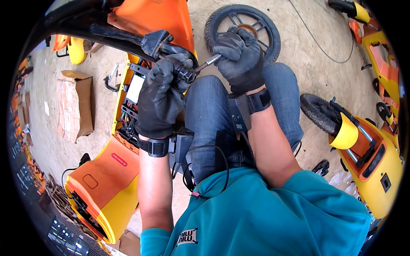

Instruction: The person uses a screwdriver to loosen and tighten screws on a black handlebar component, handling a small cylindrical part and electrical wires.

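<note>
My left hand point(159, 96), in a black and grey work glove, is closed round a black ringed cylinder point(186, 73) at the end of a black frame tube. My right hand point(240, 62), gloved alike, grips a slim tool with a metal shaft point(209, 62), probably a screwdriver. Its tip slants down and left to the open end of the cylinder; whether it touches is hard to make out. Most of the tool's handle is hidden in my fingers. Above my left hand, the black frame point(124, 40) crosses in front of an orange panel point(156, 19).
Beyond my right hand a spoked wheel point(274, 42) lies on the concrete floor. To the left are an orange and yellow vehicle body point(106, 175) with exposed cables point(127, 112) and a cardboard box point(76, 106). A yellow scooter point(376, 170) stands at the right.
</note>
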Motion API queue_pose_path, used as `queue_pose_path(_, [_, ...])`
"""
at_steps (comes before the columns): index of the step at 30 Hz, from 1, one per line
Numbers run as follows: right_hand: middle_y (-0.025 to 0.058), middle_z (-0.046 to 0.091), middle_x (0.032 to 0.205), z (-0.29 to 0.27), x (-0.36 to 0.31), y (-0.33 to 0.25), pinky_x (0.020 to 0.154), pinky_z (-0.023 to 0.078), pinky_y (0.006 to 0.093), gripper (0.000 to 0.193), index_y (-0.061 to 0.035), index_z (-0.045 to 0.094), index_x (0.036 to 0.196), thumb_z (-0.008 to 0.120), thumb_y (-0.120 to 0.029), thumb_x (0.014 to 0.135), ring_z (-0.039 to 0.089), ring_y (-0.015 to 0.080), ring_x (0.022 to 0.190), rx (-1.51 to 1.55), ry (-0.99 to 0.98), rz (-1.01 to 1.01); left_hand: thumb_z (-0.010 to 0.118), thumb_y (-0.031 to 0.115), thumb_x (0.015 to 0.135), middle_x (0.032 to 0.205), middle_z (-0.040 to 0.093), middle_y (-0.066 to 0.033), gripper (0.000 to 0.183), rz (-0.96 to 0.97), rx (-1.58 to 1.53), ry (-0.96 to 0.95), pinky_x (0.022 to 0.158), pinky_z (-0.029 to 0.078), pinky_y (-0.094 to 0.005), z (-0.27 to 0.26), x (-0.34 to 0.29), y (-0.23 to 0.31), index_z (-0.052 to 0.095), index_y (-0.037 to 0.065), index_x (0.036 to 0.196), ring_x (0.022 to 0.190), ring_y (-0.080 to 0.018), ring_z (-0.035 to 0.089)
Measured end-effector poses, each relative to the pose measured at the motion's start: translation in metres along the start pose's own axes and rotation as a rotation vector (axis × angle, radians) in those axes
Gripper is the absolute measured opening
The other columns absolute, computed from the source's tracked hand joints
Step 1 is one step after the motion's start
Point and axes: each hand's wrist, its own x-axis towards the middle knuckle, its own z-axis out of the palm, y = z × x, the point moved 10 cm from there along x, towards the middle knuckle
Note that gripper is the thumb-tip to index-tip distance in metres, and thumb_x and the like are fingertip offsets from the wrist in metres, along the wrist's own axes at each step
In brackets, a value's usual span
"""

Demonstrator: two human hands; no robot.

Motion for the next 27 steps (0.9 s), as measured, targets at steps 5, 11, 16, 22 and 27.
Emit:
queue_pose_path(5, [-0.0056, 0.033, 0.059, 0.003, 0.01, 0.0, 0.045, 0.028, 0.0212, 0.028, -0.0155, 0.046, 0.073, 0.046, -0.025, 0.099, 0.029, 0.0069, 0.05, -0.047, -0.111, 0.085, 0.055, 0.021, 0.098, 0.111, 0.064, -0.0134, 0.029, 0.003, 0.089, 0.071, 0.092, 0.05, -0.0302, 0.001, -0.001, 0.003, 0.057, -0.002, 0.115, 0.101, -0.018, 0.062])
queue_pose_path(11, [-0.0005, 0.053, 0.07, 0.057, 0.021, 0.007, 0.052, 0.041, 0.0213, 0.022, -0.0063, 0.06, 0.096, 0.046, -0.023, 0.1, 0.048, 0.009, 0.056, -0.388, -0.469, 0.149, 0.055, 0.023, 0.098, 0.108, 0.065, -0.0123, 0.027, 0.034, 0.157, 0.017, 0.083, 0.05, -0.0271, 0.006, 0.0, 0.007, 0.06, -0.001, 0.108, 0.095, -0.015, 0.061])
queue_pose_path(16, [-0.0027, 0.04, 0.063, 0.094, 0.021, 0.01, 0.043, 0.032, 0.0216, 0.028, -0.0069, 0.053, 0.097, 0.044, -0.032, 0.103, 0.035, 0.0083, 0.048, -0.694, -0.232, -0.012, 0.055, 0.023, 0.098, 0.106, 0.065, -0.0108, 0.025, 0.031, 0.17, 0.052, 0.081, 0.05, -0.0274, 0.011, 0.0, 0.008, 0.061, -0.001, 0.106, 0.092, -0.0136, 0.061])
queue_pose_path(22, [0.0076, 0.056, 0.071, 0.168, -0.018, 0.111, 0.055, 0.044, 0.0342, 0.019, -0.0042, 0.059, 0.093, 0.055, -0.022, 0.089, 0.053, 0.0218, 0.059, -1.837, -0.761, -0.421, 0.056, 0.022, 0.097, 0.111, 0.064, -0.0123, 0.024, -0.034, -0.129, -0.06, 0.084, 0.052, -0.0315, 0.004, -0.005, -0.002, 0.061, -0.001, 0.106, 0.092, -0.0158, 0.063])
queue_pose_path(27, [0.0135, 0.064, 0.068, 0.088, -0.068, 0.237, 0.054, 0.05, 0.0446, 0.018, -0.002, 0.06, 0.089, 0.059, -0.018, 0.08, 0.065, 0.0303, 0.061, -2.434, -1.259, -0.27, 0.056, 0.021, 0.097, 0.11, 0.064, -0.0126, 0.024, 0.106, -0.329, -0.106, 0.086, 0.052, -0.0325, 0.04, -0.016, 0.021, 0.06, -0.001, 0.106, 0.094, -0.0173, 0.063])
